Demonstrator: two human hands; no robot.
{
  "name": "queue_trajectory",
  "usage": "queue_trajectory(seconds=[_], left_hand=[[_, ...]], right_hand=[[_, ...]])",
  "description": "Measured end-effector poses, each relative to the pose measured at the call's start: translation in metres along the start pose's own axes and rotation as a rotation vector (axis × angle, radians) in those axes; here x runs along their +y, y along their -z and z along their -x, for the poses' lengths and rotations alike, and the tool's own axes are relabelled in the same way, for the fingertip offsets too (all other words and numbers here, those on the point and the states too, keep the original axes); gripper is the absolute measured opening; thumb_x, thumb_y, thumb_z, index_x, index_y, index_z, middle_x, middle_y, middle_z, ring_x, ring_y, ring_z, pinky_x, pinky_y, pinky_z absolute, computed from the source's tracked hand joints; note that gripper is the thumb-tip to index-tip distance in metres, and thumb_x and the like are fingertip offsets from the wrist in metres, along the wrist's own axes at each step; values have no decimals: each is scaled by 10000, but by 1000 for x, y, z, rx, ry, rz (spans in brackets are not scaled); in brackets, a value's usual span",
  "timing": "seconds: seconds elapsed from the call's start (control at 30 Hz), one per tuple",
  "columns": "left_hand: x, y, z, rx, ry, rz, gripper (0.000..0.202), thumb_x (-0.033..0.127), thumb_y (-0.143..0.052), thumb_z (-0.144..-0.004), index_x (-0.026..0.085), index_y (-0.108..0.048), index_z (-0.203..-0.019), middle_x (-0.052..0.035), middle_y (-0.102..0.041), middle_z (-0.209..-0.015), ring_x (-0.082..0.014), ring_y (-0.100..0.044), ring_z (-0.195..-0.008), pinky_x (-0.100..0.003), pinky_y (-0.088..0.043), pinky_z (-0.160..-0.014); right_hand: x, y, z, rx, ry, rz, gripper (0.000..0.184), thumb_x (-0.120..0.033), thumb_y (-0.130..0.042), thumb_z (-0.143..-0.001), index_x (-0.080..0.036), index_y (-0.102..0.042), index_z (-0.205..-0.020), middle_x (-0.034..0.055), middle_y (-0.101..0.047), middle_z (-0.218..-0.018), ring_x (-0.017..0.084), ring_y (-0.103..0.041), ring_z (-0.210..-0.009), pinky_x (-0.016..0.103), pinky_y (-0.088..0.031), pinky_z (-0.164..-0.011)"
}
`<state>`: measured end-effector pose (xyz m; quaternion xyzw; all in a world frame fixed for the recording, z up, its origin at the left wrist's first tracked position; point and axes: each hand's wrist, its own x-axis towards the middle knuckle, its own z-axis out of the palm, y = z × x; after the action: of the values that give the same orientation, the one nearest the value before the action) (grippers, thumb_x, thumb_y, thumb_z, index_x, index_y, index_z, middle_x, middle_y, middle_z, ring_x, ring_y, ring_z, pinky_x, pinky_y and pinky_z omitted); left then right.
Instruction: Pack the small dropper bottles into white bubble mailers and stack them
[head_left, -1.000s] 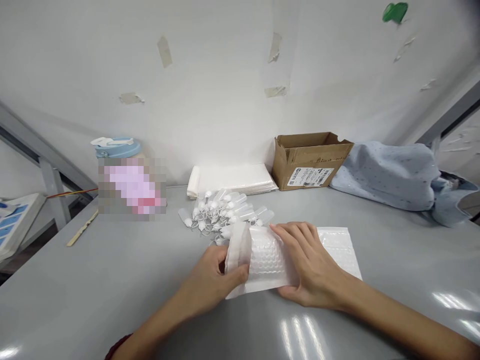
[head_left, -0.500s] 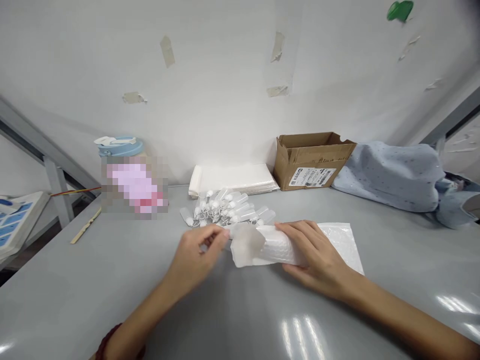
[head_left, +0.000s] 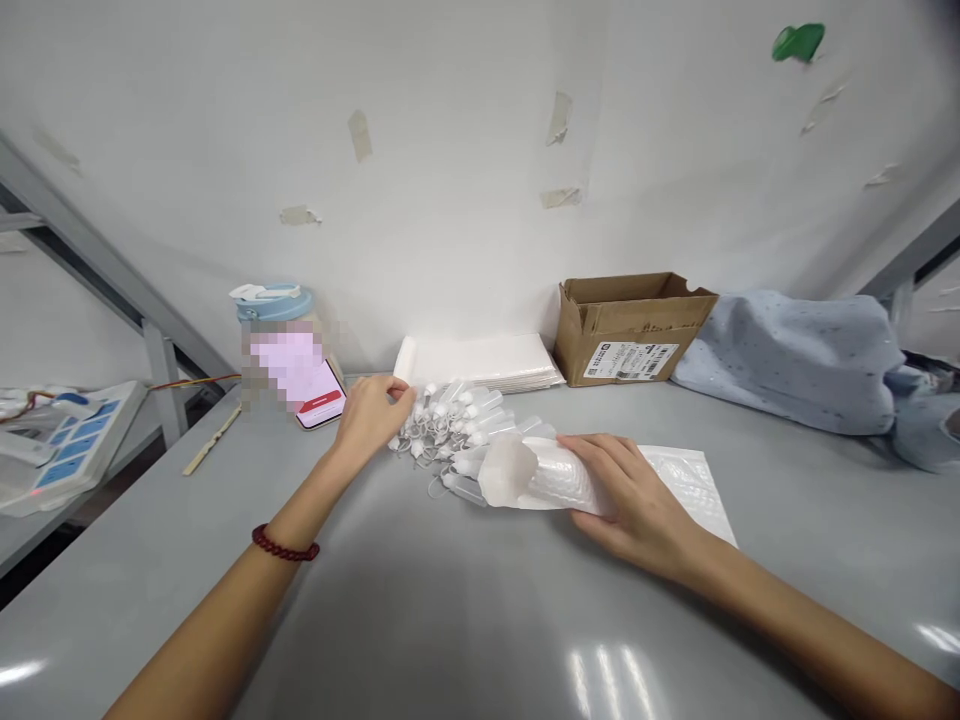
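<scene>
My right hand (head_left: 630, 500) grips a white bubble mailer (head_left: 559, 475) near its middle, squeezing it so that its mouth gapes toward the left. The rest of the mailer lies to the right on the grey table. Just left of the mouth is a pile of small clear plastic tubes (head_left: 442, 425) with white caps and thin loops. My left hand (head_left: 375, 412) is at the pile's left edge, thumb and forefinger closed together. What lies between those fingertips, if anything, I cannot make out. A few tubes lie right beside the mailer's opening.
Behind the pile is a stack of flat white mailers (head_left: 480, 360). An open cardboard box (head_left: 634, 335) and a pale blue cloth (head_left: 787, 360) stand at the back right. A phone (head_left: 322, 395) leans on a blue-lidded container (head_left: 277, 305); a thin wooden stick (head_left: 212, 440) lies left.
My left hand has moved from the mailer's mouth left and back to the pile's left edge. My right hand still holds the mailer. The view has shifted slightly.
</scene>
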<state>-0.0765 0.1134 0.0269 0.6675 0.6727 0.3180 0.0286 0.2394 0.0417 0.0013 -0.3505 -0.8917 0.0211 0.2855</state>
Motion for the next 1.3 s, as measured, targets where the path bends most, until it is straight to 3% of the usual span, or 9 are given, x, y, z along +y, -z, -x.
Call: queue_trajectory(seconds=[0.17, 0.3, 0.43, 0.5, 0.67, 0.8, 1.1, 1.3], left_hand=[[5, 0, 1, 76, 8, 24, 190, 290, -512, -725, 173, -648, -663, -44, -673, -693, -225, -574, -712, -314, -418, -668], [12, 10, 17, 186, -15, 109, 208, 344, -496, -806, 184, -629, -811, -26, -659, -805, -181, -550, -720, -271, -415, -628], [24, 23, 34, 228, -80, 203, 188, 360, -501, -855, 202, -601, -846, 1, -640, -805, -145, -547, -724, -246, -428, -656], [31, 28, 40, 176, -137, 260, 160, 342, -522, -858, 205, -601, -832, 12, -634, -774, -136, -554, -725, -239, -431, -672], [48, 35, 54, -129, -305, 393, 113, 242, -548, -855, 209, -597, -758, 36, -588, -673, -108, -514, -640, -222, -403, -610], [55, 38, 61, -291, -349, 462, 146, 188, -521, -860, 201, -575, -726, 32, -571, -659, -106, -500, -632, -230, -397, -605], [53, 43, 64, -407, -293, 728, 141, 174, -523, -851, 203, -577, -723, 27, -553, -623, -115, -495, -614, -244, -395, -576], [60, 39, 66, -407, -277, 607, 152, 217, -537, -839, 207, -589, -696, 11, -567, -617, -133, -504, -602, -263, -406, -562]], right_hand=[[1, 1, -1, -38, -45, -38, 631, -148, -550, -755, -188, -320, -1342, 142, -516, -1214, 301, -493, -1076, 478, -438, -884], [1, 2, -2, -52, -74, -55, 638, -156, -541, -755, -192, -315, -1350, 141, -512, -1226, 302, -495, -1097, 478, -430, -907], [1, 3, -2, -67, -107, -83, 623, -165, -533, -761, -188, -327, -1349, 140, -510, -1227, 289, -504, -1100, 460, -434, -912], [1, 2, -2, -73, -126, -101, 617, -172, -533, -763, -185, -334, -1347, 137, -510, -1230, 284, -505, -1103, 455, -432, -920], [2, 1, -2, -90, -168, -135, 606, -198, -541, -779, -189, -340, -1350, 126, -506, -1240, 276, -495, -1118, 445, -429, -932], [2, 0, -2, -105, -181, -133, 597, -213, -543, -783, -205, -342, -1346, 119, -511, -1238, 281, -499, -1112, 462, -424, -938], [0, 1, -2, -111, -168, -121, 611, -198, -534, -765, -189, -336, -1343, 135, -512, -1239, 291, -502, -1119, 475, -429, -942], [-5, 1, -2, -114, -125, -125, 643, -173, -541, -737, -183, -330, -1344, 142, -514, -1243, 299, -500, -1125, 482, -444, -933]])
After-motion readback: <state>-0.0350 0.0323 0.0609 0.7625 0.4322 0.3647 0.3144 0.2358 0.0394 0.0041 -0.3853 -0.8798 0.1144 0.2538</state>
